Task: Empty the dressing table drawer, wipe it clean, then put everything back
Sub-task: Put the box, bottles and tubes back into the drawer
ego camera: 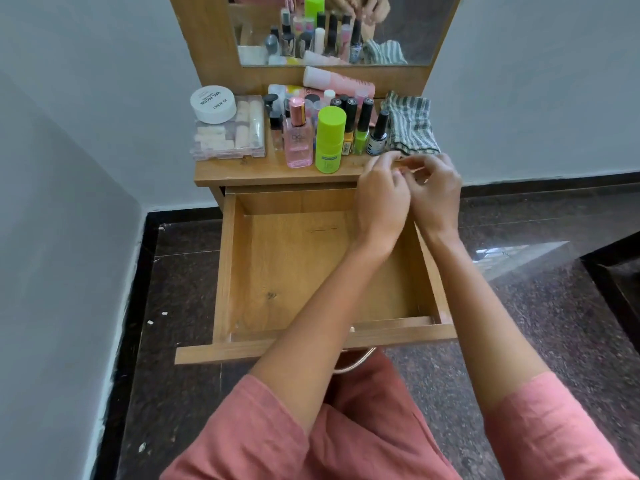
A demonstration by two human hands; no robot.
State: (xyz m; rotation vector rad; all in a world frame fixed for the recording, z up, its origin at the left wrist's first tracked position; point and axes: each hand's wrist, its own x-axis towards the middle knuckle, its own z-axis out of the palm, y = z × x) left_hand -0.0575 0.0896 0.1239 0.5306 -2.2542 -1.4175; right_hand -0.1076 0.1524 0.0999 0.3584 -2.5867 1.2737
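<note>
Drawer (294, 271) pulled fully out, centre frame, floor bare; emptying looks done, wiping not yet begun by my reading.

Both hands meet just above the drawer's far right corner, at the front edge of the tabletop (242, 173). Left hand (382, 199) and right hand (434, 194) have fingers curled in, tips pinching one small pale item (405, 165) between them; what it is, too small to tell.

Striped cloth (410, 126) lies crumpled just beyond the fingertips, upper right of the tabletop, long axis running away from the viewer. Right hand is nearer to it.

Bottles (330, 140) stand packed close on the cloth's left, near the front edge, so a sideways sweep risks toppling them. Open room lies to the right and down into the drawer.
</note>
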